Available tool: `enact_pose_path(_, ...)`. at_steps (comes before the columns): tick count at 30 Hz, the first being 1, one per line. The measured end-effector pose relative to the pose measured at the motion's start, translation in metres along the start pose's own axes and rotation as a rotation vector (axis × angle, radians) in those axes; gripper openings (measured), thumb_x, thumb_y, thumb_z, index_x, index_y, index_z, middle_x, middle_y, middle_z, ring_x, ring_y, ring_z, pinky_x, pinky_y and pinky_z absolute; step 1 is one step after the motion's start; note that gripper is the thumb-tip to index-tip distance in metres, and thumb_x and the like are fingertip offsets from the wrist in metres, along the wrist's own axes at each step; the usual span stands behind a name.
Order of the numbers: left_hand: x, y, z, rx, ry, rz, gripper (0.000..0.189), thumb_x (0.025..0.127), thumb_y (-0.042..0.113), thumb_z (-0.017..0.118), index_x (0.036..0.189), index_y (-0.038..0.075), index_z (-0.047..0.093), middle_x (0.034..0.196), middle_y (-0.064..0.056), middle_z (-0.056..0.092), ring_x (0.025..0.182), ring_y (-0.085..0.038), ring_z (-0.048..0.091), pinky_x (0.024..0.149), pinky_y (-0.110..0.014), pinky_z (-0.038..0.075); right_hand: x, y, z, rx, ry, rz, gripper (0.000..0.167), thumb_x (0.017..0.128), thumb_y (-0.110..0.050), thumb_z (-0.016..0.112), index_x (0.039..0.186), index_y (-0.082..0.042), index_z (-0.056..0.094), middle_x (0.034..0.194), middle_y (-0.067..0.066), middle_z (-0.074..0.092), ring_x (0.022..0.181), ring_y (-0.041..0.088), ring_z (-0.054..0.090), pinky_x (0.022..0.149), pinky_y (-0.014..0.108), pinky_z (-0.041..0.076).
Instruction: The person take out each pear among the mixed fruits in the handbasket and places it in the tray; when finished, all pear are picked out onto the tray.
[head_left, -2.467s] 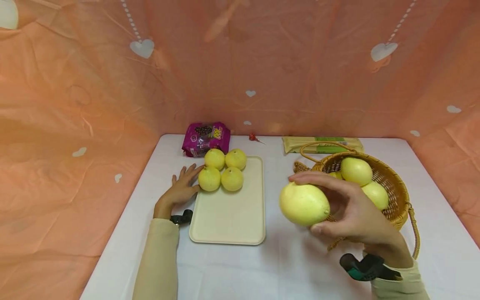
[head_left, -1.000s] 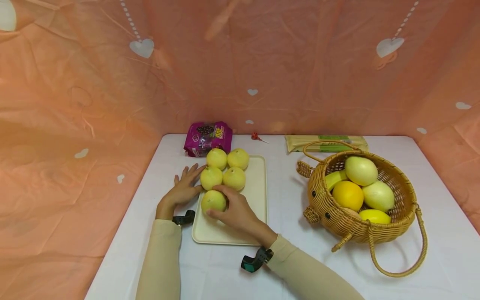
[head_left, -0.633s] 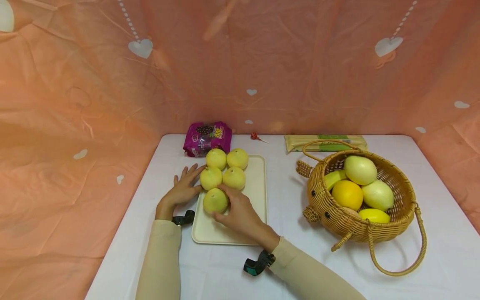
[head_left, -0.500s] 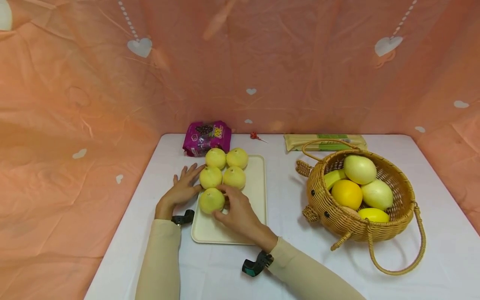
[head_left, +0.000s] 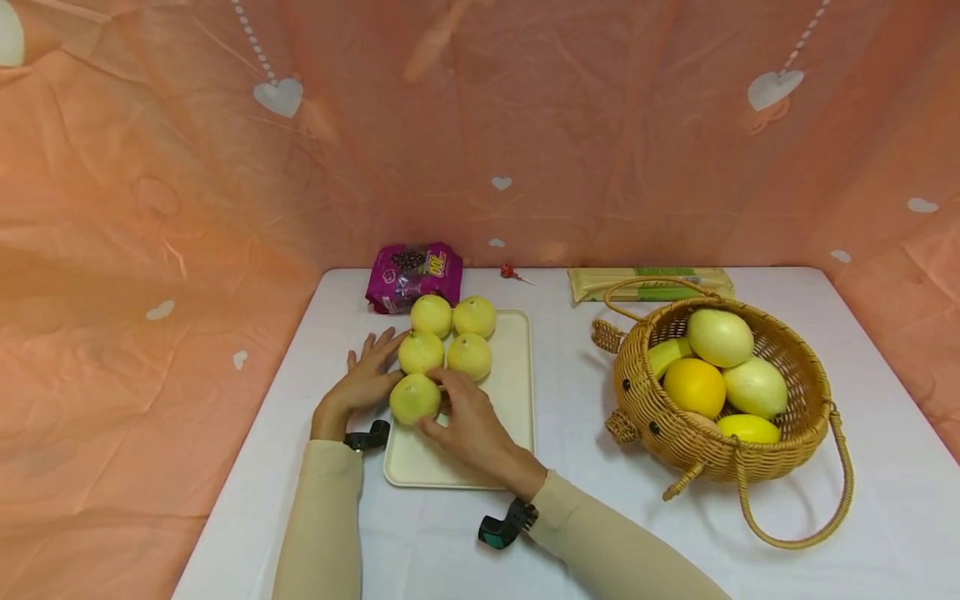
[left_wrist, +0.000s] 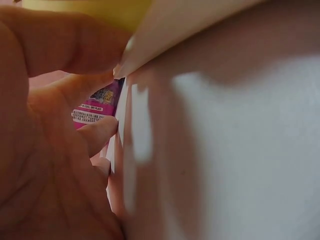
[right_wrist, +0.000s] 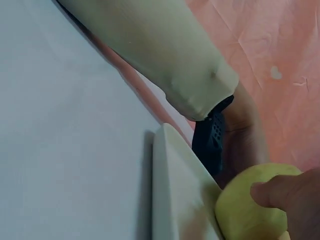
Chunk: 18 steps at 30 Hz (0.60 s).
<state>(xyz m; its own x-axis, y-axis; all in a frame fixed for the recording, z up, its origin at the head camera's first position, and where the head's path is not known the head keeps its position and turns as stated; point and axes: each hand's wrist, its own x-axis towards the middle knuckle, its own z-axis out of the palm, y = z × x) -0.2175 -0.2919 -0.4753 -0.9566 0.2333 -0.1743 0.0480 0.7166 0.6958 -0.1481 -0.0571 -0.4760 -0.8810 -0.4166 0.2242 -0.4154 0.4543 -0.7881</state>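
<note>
My right hand (head_left: 468, 421) has its fingertips (right_wrist: 272, 192) curled against the round pale-yellow pear (head_left: 415, 398), thumb on its near side and the other fingers over the far side, so I am holding it lightly as it sits on the left edge of the flat cream plastic tray (head_left: 506, 392), in front of the four other yellow pears (head_left: 448, 337) that stand in two pairs at the tray's far end. My left hand (head_left: 365, 379) lies flat on the white table (head_left: 585, 517) with straight, spread fingers touching the tray's left rim and the nearest pear. I judge this to be the placing step, with the fruit set down but not yet let go. The next move calls for loosening the fingers without rolling the pear off the rim. Well to the right stands the woven wicker basket (head_left: 806, 450) with more yellow and orange fruit, and at the far edge lie a purple snack bag (head_left: 412, 275) and a flat pale packet (head_left: 648, 283).
</note>
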Motion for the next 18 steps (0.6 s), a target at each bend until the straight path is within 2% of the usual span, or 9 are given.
enact_pose_path(3,0.001,0.001,0.000,0.008,-0.014,-0.012,0.077,0.100,0.022,0.055,0.174,0.016,0.033,0.184,-0.022,0.007,0.169,-0.048,-0.015,0.126,-0.075,-0.023,-0.004,-0.002,-0.008,0.017,-0.016,0.005,0.068,0.094,-0.019,0.087,0.153,-0.003,0.056,0.143,0.014,0.066,0.117,0.025,0.071,0.100,0.035,0.062)
enact_pose_path(6,0.001,0.002,0.000,0.000,-0.014,-0.005,0.078,0.100,0.023,0.055,0.174,0.017,0.032,0.184,-0.023,0.006,0.169,-0.049,-0.017,0.125,-0.075,-0.024,-0.010,-0.006,-0.021,0.055,-0.020,-0.004,0.073,0.093,-0.018,0.089,0.154,-0.001,0.055,0.151,0.017,0.064,0.123,0.032,0.072,0.102,0.042,0.064)
enact_pose_path(9,0.000,0.003,-0.001,0.001,-0.015,-0.005,0.078,0.100,0.024,0.054,0.174,0.017,0.032,0.184,-0.023,0.006,0.169,-0.049,-0.017,0.125,-0.075,-0.024,-0.018,-0.010,-0.039,0.118,-0.047,-0.033,0.070,0.092,-0.018,0.089,0.153,0.000,0.059,0.151,0.018,0.066,0.124,0.035,0.073,0.104,0.044,0.064)
enact_pose_path(14,0.003,-0.004,0.001,0.018,-0.019,-0.028,0.078,0.101,0.024,0.051,0.175,0.018,0.029,0.185,-0.019,0.005,0.170,-0.045,-0.017,0.127,-0.073,-0.024,-0.043,-0.013,-0.079,0.336,-0.176,-0.075,0.058,0.093,-0.015,0.088,0.147,-0.005,0.067,0.147,0.012,0.071,0.129,0.034,0.072,0.111,0.038,0.060)
enact_pose_path(18,0.004,-0.005,0.001,0.013,-0.024,-0.026,0.078,0.101,0.024,0.052,0.175,0.018,0.029,0.185,-0.019,0.005,0.170,-0.045,-0.018,0.126,-0.073,-0.024,-0.073,-0.009,-0.117,0.541,-0.284,-0.081,0.056,0.097,-0.009,0.083,0.150,-0.007,0.066,0.149,0.010,0.070,0.136,0.029,0.068,0.115,0.036,0.056)
